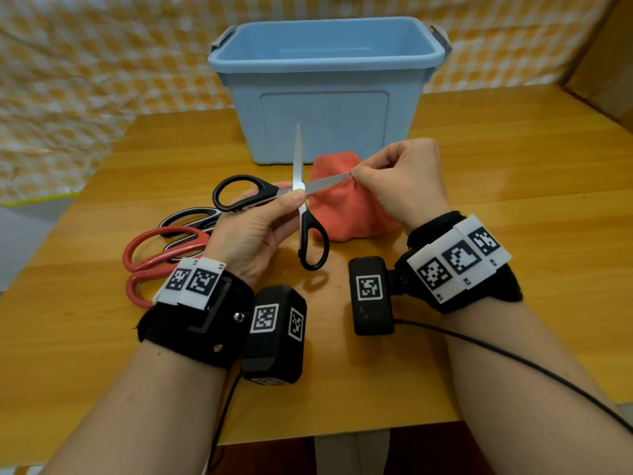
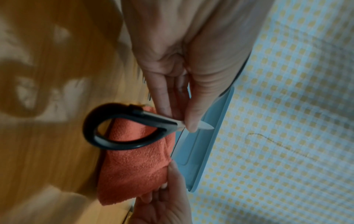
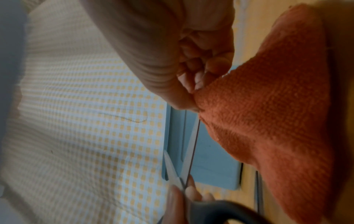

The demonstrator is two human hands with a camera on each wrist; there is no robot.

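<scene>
Above the middle of the desk [image 1: 496,166], black-handled scissors [image 1: 298,186] are held clear of the surface with their 2 blades spread wide, 1 pointing up and away, the other toward the right. The left hand [image 1: 250,231] pinches them at the pivot between thumb and fingers. The right hand [image 1: 404,180] pinches an orange cloth [image 1: 346,210] against the tip of the rightward blade, and the cloth's lower part lies on the desk. Behind stands a blue bin [image 1: 322,108]. Left of the hands lie red scissors [image 1: 161,248] and black-and-white scissors [image 1: 191,221], overlapping.
</scene>
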